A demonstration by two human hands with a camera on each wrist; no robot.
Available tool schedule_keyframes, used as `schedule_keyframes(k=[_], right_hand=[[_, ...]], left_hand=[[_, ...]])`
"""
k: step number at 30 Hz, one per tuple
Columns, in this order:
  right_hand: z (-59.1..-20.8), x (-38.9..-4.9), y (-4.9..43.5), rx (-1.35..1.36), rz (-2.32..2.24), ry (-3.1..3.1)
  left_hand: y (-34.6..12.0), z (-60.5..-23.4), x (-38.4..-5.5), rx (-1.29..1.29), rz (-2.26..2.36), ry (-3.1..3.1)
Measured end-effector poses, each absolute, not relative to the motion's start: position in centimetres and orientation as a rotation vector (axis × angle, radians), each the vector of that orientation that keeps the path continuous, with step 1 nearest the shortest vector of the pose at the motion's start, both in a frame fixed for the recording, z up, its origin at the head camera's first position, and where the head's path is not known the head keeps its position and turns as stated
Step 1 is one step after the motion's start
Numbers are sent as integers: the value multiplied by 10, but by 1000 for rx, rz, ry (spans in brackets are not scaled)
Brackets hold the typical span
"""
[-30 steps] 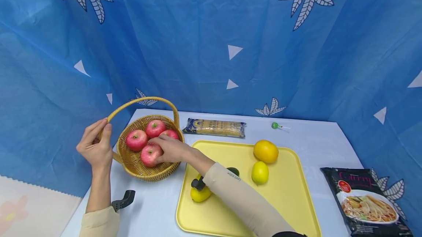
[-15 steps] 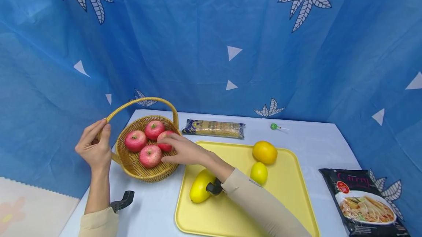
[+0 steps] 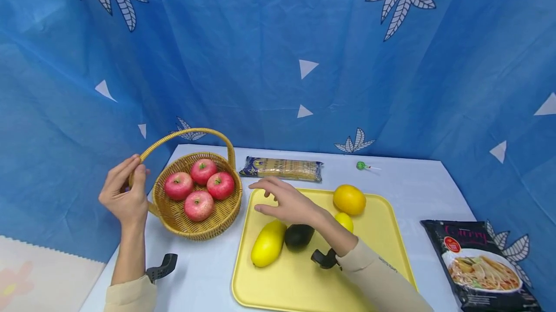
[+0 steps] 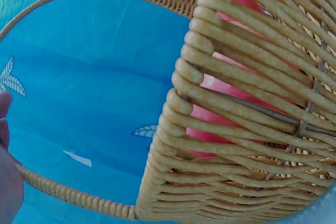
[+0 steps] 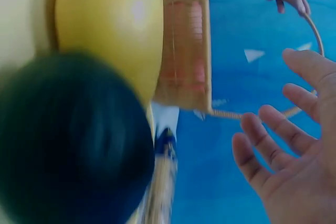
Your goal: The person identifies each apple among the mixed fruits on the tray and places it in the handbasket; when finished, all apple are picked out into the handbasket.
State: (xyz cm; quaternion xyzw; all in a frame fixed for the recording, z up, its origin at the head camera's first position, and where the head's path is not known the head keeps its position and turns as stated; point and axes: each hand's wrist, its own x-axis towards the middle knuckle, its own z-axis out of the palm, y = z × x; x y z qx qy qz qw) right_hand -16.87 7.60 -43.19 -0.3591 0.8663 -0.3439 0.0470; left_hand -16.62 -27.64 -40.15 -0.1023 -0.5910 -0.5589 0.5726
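My left hand (image 3: 126, 189) pinches the upright handle (image 3: 191, 131) of a wicker basket (image 3: 204, 230) at its left side. Several red apples (image 3: 199, 206) lie inside the basket, and their red shows through the weave in the left wrist view. My right hand (image 3: 291, 201), fingers spread and holding nothing, hovers over the upper left of a yellow tray (image 3: 278, 297). Below that hand on the tray lie a yellow mango (image 3: 268, 244) and a dark green avocado (image 3: 298, 237), both large in the right wrist view.
On the tray's right side are an orange-yellow fruit (image 3: 349, 199) and a lemon (image 3: 344, 221), partly behind my right forearm. Behind the tray lies a pack of noodles (image 3: 282, 169), with a green lollipop (image 3: 361, 165) farther right. A black curry noodle bag (image 3: 482, 264) rests at the right.
My right hand has left the apples in the basket and moved right over the tray, uncovering the apples, mango and avocado. The left hand stays on the handle.
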Motion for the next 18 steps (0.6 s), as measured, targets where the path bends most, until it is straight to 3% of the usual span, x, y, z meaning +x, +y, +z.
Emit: schedule_keyframes(k=[8,13,18], right_hand=[[-430,-178,125,-954,-1117,2848],[-422,-188,143,-850,-1192,2949],[-416,-197,155,-711,-1276,2992]], left_hand=[[-227,-373,-159,-186,-1053,-1358],[-194,-370,-169,-453,-1031,-1471],[-163,-376,-178,-694,-1100,-1962]])
